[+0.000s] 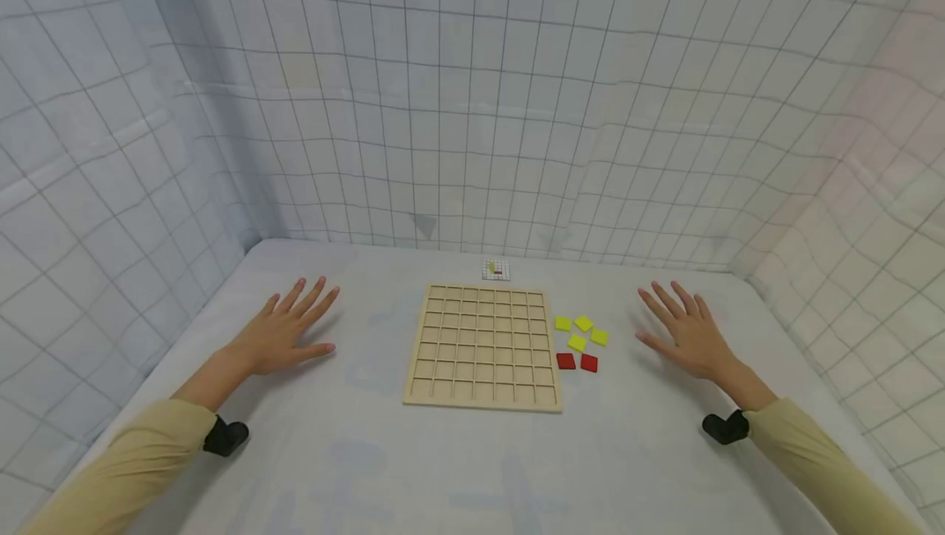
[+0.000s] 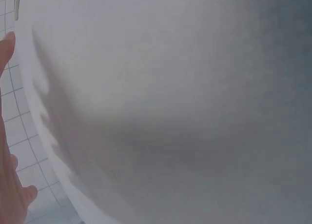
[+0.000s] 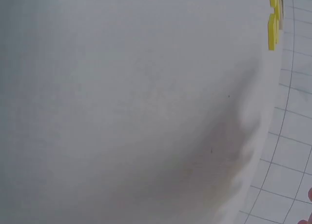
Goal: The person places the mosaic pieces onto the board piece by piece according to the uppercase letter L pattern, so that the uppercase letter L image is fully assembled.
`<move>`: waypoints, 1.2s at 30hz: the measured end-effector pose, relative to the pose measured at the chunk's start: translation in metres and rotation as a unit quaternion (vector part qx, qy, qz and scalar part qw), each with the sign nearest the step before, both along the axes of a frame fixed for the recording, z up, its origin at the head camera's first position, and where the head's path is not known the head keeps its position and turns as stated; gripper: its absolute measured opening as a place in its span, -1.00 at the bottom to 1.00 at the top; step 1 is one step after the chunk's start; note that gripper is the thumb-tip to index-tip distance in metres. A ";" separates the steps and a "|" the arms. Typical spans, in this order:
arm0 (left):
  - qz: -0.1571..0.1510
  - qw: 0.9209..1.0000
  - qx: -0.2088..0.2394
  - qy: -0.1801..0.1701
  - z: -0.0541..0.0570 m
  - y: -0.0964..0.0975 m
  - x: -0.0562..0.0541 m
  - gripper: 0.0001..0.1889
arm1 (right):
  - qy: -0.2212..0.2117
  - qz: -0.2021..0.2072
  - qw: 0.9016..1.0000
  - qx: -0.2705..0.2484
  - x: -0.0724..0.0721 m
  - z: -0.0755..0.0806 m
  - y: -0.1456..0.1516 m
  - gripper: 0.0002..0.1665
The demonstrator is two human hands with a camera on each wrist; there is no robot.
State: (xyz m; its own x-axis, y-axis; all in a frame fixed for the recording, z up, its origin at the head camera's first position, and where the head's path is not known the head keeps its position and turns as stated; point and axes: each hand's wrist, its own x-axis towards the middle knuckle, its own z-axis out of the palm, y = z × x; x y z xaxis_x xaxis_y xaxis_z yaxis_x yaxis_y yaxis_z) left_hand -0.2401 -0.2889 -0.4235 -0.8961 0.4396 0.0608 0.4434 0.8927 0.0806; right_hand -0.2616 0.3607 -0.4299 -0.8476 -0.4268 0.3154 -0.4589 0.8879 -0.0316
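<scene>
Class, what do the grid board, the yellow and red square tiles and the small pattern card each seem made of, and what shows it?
Grid board: probably wood, matte; pale tan colour.
Yellow square tiles and red square tiles: painted wood or plastic; flat, even colour leaves it open.
Small pattern card: likely printed paper; looks thin and flat, finish unclear.

Left hand cut by wrist view's edge; card markings too small.

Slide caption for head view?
Left hand and right hand flank a wooden grid board, four yellow square tiles and two red square tiles.
</scene>
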 end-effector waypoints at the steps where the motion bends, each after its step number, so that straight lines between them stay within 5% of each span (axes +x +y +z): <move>1: -0.001 1.000 -0.001 -0.002 0.001 0.001 -0.001 -0.07 | 0.015 0.006 1.000 -0.001 -0.002 0.000 -0.001 -0.13; 7: -0.011 1.000 0.000 -0.013 0.003 0.015 -0.003 -0.14 | 0.081 0.024 0.996 -0.018 -0.006 -0.002 -0.007 -0.33; 20: -0.059 0.997 0.022 -0.054 -0.008 0.060 -0.002 -0.10 | 0.091 0.032 0.991 -0.095 -0.007 0.000 -0.040 -0.53; 29: -0.090 0.992 0.029 -0.081 0.000 0.097 0.002 -0.06 | 0.005 -0.012 0.989 -0.147 0.002 0.001 -0.065 -0.58; 36: -0.107 0.990 0.011 -0.093 -0.003 0.114 -0.009 -0.01 | -0.090 -0.064 0.979 -0.170 0.003 0.000 -0.069 -0.54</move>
State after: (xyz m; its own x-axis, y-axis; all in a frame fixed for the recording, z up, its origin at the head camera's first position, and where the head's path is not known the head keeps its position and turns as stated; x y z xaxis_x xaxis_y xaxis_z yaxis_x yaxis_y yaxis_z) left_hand -0.2490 -0.1753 -0.4265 -0.7798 0.6203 -0.0847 0.5971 0.7776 0.1972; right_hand -0.2584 0.2917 -0.4295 -0.9424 -0.2095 0.2608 -0.3039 0.8619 -0.4059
